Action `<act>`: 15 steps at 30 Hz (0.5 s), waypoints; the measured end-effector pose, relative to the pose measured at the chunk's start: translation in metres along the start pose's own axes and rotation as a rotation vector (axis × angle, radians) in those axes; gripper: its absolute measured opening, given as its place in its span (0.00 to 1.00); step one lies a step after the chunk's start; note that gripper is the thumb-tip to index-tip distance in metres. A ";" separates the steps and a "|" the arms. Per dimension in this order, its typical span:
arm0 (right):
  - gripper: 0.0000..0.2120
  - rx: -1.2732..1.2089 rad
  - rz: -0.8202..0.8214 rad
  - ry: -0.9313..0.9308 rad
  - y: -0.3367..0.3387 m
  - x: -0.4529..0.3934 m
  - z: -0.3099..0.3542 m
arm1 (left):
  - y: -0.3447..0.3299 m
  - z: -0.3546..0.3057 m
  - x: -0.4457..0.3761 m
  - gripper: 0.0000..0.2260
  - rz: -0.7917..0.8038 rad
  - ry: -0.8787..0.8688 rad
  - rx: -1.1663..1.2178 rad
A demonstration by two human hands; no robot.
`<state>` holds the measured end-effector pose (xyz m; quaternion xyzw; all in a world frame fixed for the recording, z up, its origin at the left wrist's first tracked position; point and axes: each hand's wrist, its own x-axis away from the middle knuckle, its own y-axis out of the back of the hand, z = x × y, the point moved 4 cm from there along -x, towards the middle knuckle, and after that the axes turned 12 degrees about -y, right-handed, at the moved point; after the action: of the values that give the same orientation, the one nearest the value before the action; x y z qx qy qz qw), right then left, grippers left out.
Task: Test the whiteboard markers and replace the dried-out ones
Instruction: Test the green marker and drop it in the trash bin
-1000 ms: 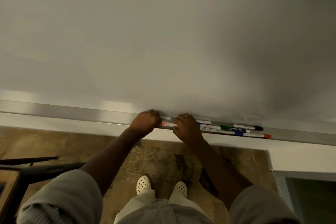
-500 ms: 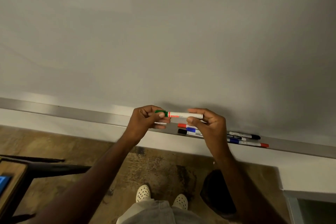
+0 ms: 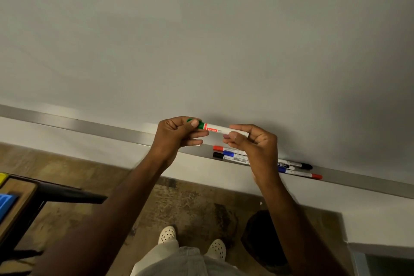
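A white marker point(image 3: 218, 130) with a green cap and a red label band is held level in front of the whiteboard point(image 3: 201, 40). My left hand point(image 3: 177, 135) pinches the green cap end. My right hand point(image 3: 253, 143) grips the white barrel at its other end. Below them several markers lie in the metal tray point(image 3: 107, 131): a red-capped one point(image 3: 220, 148), a blue-capped one point(image 3: 233, 154) and a black-capped one point(image 3: 220, 155), partly hidden by my right hand. More markers point(image 3: 298, 169) lie further right in the tray.
A wooden table edge point(image 3: 15, 204) with a blue object and dark metal legs stands at the lower left. Patterned flooring and my white shoes point(image 3: 190, 242) are below. A dark round object point(image 3: 257, 235) sits on the floor beside my right foot.
Both hands were down at the tray a second ago; they lifted the green-capped marker out and now hold it level just above the tray. My left fingers have shifted further over the cap.
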<state>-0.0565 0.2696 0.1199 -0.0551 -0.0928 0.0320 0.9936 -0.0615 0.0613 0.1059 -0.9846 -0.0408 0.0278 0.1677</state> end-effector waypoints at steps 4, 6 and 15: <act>0.08 -0.024 -0.020 -0.017 -0.010 0.005 0.009 | 0.003 -0.012 -0.001 0.07 0.045 -0.106 -0.058; 0.07 -0.118 -0.021 -0.045 -0.017 0.005 0.013 | 0.005 -0.021 -0.003 0.10 0.030 -0.147 -0.060; 0.13 -0.514 -0.104 -0.100 -0.063 0.001 0.022 | 0.002 -0.036 -0.015 0.13 0.056 -0.171 0.119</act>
<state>-0.0565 0.2090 0.1493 -0.2991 -0.1498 -0.0409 0.9415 -0.0735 0.0459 0.1401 -0.9677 -0.0257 0.1186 0.2210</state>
